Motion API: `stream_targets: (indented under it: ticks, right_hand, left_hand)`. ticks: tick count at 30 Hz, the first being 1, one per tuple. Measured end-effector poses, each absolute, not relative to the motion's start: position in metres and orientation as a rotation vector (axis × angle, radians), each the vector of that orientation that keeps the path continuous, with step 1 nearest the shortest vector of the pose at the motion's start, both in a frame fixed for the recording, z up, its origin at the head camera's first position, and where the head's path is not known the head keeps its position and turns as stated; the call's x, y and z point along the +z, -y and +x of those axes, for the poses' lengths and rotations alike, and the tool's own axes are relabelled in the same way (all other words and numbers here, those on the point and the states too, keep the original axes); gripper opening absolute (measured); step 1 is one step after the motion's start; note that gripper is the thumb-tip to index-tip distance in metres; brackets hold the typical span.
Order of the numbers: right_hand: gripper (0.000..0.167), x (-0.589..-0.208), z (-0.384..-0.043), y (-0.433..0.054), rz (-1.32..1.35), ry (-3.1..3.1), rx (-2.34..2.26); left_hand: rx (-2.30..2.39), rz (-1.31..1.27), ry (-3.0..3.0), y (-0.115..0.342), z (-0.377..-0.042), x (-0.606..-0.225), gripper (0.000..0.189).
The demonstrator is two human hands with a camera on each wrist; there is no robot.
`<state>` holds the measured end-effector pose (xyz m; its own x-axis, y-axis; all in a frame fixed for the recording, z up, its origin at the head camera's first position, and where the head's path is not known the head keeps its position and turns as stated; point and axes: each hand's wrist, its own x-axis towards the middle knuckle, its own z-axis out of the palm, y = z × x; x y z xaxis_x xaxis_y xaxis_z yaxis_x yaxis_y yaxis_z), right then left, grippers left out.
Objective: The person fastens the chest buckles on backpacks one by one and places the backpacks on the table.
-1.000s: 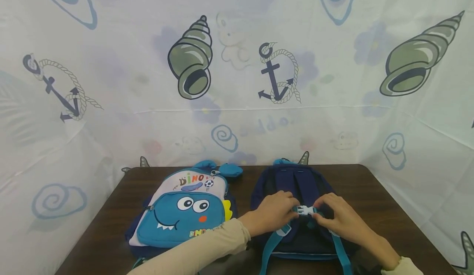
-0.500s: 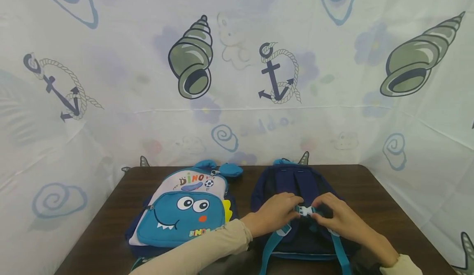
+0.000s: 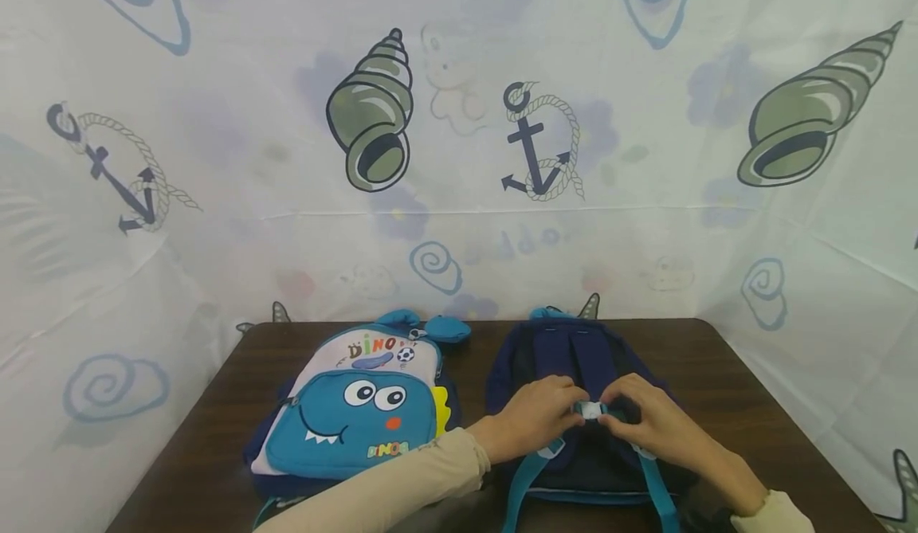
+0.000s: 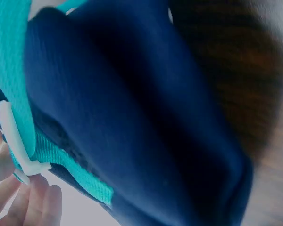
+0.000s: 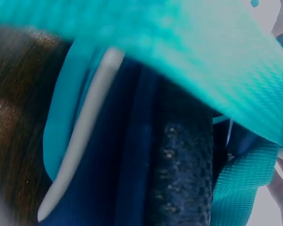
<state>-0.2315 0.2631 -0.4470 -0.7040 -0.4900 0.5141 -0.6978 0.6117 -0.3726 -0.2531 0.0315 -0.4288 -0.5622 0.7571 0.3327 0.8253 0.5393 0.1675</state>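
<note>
Table (image 3: 717, 382), dark brown, bears two backpacks (image 3: 344, 425) (image 3: 591, 350) before shell-printed cloth (image 3: 459, 158).

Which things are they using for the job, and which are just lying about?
For the job:
white buckle, pinched by left hand and right hand
navy backpack beneath them

Just there:
dino backpack beside it
brown table underneath
printed cloth behind

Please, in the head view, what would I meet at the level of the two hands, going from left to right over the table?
Dinosaur backpack → left hand → white buckle → right hand.
</note>
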Motion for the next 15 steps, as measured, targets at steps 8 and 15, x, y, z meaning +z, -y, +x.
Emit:
stream_targets:
  ticks: [8,15]
  right_hand:
    - [0.024,-0.4456,-0.2290,-0.2608,0.925,2.548,0.732]
    - [0.024,-0.4469,-0.2311,-0.2611,0.907,2.549,0.661]
  left_hand:
    - [-0.346,-1.305,2.545,-0.0307,-0.2520,-0.4330,0.027]
    - [-0.321,-1.277,2.550,-0.0308,-0.2520,-0.4342,0.026]
